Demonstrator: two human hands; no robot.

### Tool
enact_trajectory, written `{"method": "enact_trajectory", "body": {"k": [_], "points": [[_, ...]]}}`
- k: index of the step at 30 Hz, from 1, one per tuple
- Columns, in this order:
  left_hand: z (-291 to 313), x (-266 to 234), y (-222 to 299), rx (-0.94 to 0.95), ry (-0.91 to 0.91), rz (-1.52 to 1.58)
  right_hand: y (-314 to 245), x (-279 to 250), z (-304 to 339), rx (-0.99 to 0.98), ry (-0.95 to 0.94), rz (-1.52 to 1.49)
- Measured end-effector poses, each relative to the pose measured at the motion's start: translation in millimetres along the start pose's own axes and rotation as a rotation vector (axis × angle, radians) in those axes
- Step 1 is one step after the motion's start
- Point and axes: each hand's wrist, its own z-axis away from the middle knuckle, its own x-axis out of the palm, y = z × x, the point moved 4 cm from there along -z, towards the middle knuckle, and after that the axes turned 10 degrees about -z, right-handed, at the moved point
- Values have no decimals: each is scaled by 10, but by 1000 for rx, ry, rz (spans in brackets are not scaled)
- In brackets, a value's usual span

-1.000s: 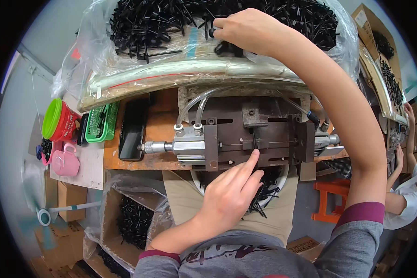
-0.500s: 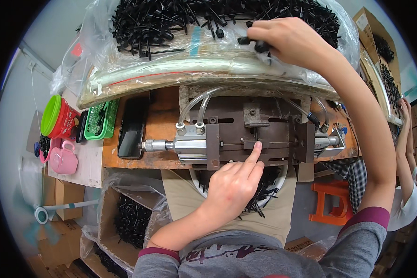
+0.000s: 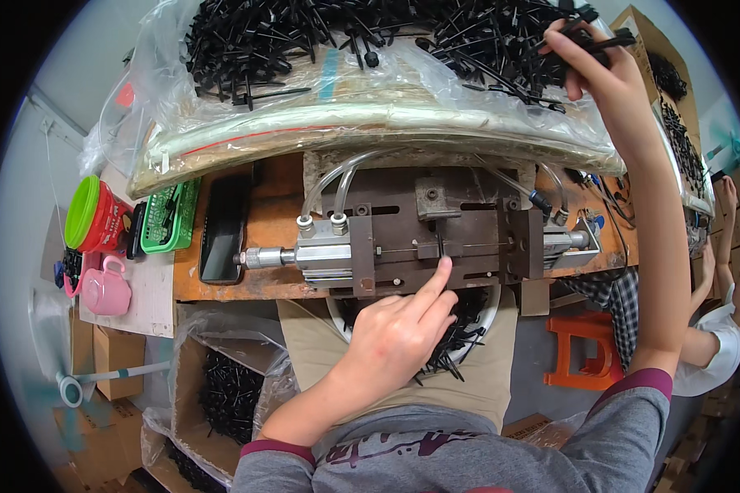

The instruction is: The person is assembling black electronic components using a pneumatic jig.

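My right hand (image 3: 617,82), raised at the upper right over the pile, is closed around several black plastic cable ties (image 3: 588,37). Their ends stick out on both sides of the fingers. My left hand (image 3: 399,333) reaches over the front of a metal press fixture (image 3: 469,222) with its index finger stretched out. That fingertip is at the near end of a thin black piece (image 3: 441,242) on the fixture's central block; whether it touches is hard to tell. The other left fingers are loosely bent and hold nothing. A heap of black cable ties (image 3: 255,49) lies in clear plastic beyond the fixture.
Air cylinders (image 3: 325,259) with clear hoses flank the fixture. A phone (image 3: 226,226), green basket (image 3: 166,218) and pink cup (image 3: 107,289) are to the left. A white-rimmed tub (image 3: 489,324) of ties sits on my lap. Another person's arm (image 3: 728,230) shows at the right.
My right hand has moved right, away from the middle of the heap, and more ties now show in its grasp. The left hand has barely shifted.
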Motion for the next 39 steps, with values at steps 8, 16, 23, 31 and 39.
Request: {"method": "enact_trajectory", "body": {"k": [8, 16, 23, 31, 39], "points": [[-186, -604, -53, -193, 338, 151, -301, 638, 976, 435, -109, -576], [-14, -565, 36, -165, 113, 465, -136, 640, 1487, 568, -51, -990], [134, 14, 22, -150, 96, 88, -240, 519, 1744, 280, 217, -422], [-50, 102, 20, -41, 70, -265, -312, 610, 1955, -377, 19, 341], [-41, 1, -1, -191, 19, 199, -276, 756, 2021, -655, -68, 640]]}}
